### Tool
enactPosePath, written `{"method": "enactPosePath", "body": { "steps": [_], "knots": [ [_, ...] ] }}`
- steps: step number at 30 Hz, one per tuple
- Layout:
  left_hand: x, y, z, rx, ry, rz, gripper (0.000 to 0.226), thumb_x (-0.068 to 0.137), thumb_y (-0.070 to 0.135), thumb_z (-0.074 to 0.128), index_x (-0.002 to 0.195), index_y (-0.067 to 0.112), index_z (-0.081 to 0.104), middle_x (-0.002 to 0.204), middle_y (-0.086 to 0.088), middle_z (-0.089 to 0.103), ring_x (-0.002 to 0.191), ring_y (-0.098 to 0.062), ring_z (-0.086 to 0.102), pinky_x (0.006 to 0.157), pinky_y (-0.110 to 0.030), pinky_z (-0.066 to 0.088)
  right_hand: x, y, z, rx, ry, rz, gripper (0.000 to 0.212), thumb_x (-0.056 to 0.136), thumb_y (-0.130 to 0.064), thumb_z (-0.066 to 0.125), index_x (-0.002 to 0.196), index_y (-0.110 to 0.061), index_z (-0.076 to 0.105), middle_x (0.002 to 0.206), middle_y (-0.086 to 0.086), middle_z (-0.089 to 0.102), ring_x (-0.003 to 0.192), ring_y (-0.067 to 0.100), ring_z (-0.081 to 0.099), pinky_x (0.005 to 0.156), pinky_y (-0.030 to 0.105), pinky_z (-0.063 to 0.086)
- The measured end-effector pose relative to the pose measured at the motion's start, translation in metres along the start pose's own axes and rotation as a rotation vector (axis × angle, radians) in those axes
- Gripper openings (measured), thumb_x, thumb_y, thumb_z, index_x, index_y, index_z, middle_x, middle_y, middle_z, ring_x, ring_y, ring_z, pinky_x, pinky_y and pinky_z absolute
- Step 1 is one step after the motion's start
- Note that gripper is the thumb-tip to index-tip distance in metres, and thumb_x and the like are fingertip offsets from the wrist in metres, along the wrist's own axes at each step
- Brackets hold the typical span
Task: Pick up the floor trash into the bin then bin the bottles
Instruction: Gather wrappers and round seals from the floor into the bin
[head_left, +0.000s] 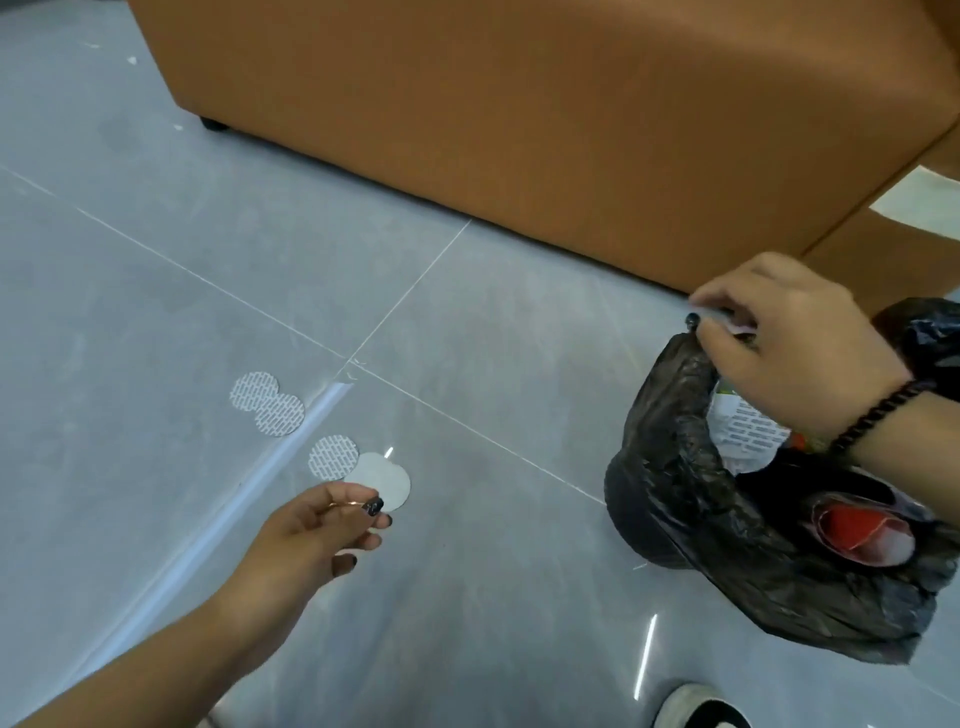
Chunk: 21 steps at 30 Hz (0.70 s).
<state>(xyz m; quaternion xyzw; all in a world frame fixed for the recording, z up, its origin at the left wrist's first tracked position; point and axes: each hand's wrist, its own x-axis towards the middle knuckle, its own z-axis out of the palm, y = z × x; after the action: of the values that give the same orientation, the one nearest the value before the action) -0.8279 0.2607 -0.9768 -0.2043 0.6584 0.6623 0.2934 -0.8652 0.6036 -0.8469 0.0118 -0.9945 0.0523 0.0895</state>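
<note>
A person crouches over a grey tiled floor (156, 291) beside a tan sofa (519, 119), clearing scattered litter into a small bin lined with a black bag (691, 499). The left hand (317, 535) reaches low toward four round paper discs lying on the tiles, its fingers loosely curled and its thumb and forefinger drawn close together just at the edge of the plain white disc (382, 483); whether the fingertips already touch it cannot be told, and the hand appears to hold nothing yet. A patterned disc (332, 457) overlaps the plain one, and two more patterned discs (267, 402) sit overlapping each other a little farther off, near the joint where the tiles meet. The right hand (795, 343) grips the rim of the bag, fingers curled round the gathered plastic together with what looks like a scrap of white paper, most likely to keep the mouth open and close by so each pick can drop straight in. Inside the bag show a printed wrapper (743, 431) and a red-and-white piece (857, 530). A shoe (696, 712) stands at the lower edge. No bottles are in view; that step seems to lie ahead.
</note>
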Motion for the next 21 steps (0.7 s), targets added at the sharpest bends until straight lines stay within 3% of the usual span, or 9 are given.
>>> {"method": "enactPosePath", "body": {
  "steps": [2,4,7,10,12,17,19,21],
  "knots": [
    [0.01,0.005,-0.012,0.017,0.014,-0.007,0.024,0.077,0.019,0.071,0.099,0.012,0.065,0.086,-0.004,0.074,0.071,-0.013,0.064,0.071,-0.03,0.044,0.011,-0.035,0.01,0.065,-0.048,-0.139,0.021,0.088,-0.022,0.055,0.102,-0.013,0.067,0.102,0.004,0.057,0.09,0.024,0.057,0.071,0.04,0.052],
    [0.019,0.01,-0.024,0.06,0.035,-0.019,0.008,0.088,0.012,0.065,0.096,0.013,0.064,0.087,-0.005,0.074,0.073,-0.015,0.064,0.071,-0.029,0.044,0.017,-0.069,0.026,0.055,-0.124,-0.301,0.02,0.09,-0.024,0.051,0.1,-0.016,0.067,0.103,0.001,0.058,0.092,0.023,0.057,0.071,0.037,0.051],
    [0.029,0.02,-0.052,0.31,-0.007,-0.075,0.02,0.078,0.016,0.071,0.097,0.012,0.064,0.083,-0.001,0.075,0.071,-0.012,0.066,0.068,-0.026,0.044,0.024,-0.115,0.077,-0.074,-0.418,-0.479,0.023,0.095,-0.027,0.042,0.105,-0.018,0.061,0.108,-0.001,0.054,0.099,0.022,0.055,0.073,0.034,0.049],
    [0.036,0.04,-0.078,0.637,-0.111,-0.136,0.023,0.077,0.015,0.068,0.098,0.008,0.063,0.075,0.002,0.075,0.063,-0.007,0.067,0.058,-0.022,0.041,0.027,-0.155,0.148,-0.226,-0.779,-0.492,0.017,0.094,-0.028,0.047,0.096,-0.013,0.054,0.109,0.004,0.058,0.094,0.026,0.059,0.069,0.031,0.047],
    [0.046,0.056,-0.087,0.757,-0.096,-0.131,0.016,0.082,0.009,0.064,0.097,0.008,0.063,0.075,0.002,0.074,0.059,-0.005,0.066,0.055,-0.02,0.04,0.031,-0.181,0.195,-0.172,-0.883,-0.392,0.021,0.092,-0.027,0.053,0.106,-0.012,0.056,0.114,0.007,0.059,0.098,0.027,0.06,0.07,0.03,0.045],
    [0.094,0.073,-0.083,0.824,0.027,0.049,0.012,0.089,0.008,0.053,0.099,0.011,0.06,0.084,0.001,0.072,0.072,-0.012,0.067,0.053,-0.017,0.043,0.034,-0.221,0.26,0.27,-0.684,-0.094,0.042,0.089,-0.029,0.057,0.126,-0.014,0.044,0.126,0.008,0.042,0.112,0.026,0.048,0.085,0.034,0.046],
    [0.115,0.064,-0.085,0.895,0.141,0.109,0.014,0.091,0.014,0.055,0.104,0.013,0.058,0.098,-0.001,0.068,0.087,-0.016,0.064,0.064,-0.019,0.045,0.026,-0.226,0.273,0.325,-0.653,-0.041,0.049,0.086,-0.032,0.06,0.129,-0.016,0.042,0.127,0.009,0.037,0.113,0.027,0.044,0.088,0.037,0.047],
    [0.132,0.052,-0.091,1.097,0.211,0.144,0.03,0.092,0.022,0.057,0.12,0.011,0.053,0.122,-0.006,0.058,0.109,-0.024,0.055,0.082,-0.024,0.042,0.012,-0.227,0.281,0.3,-0.674,-0.099,0.056,0.086,-0.033,0.061,0.135,-0.019,0.037,0.132,0.01,0.03,0.117,0.028,0.037,0.091,0.036,0.045]
  ]
}}
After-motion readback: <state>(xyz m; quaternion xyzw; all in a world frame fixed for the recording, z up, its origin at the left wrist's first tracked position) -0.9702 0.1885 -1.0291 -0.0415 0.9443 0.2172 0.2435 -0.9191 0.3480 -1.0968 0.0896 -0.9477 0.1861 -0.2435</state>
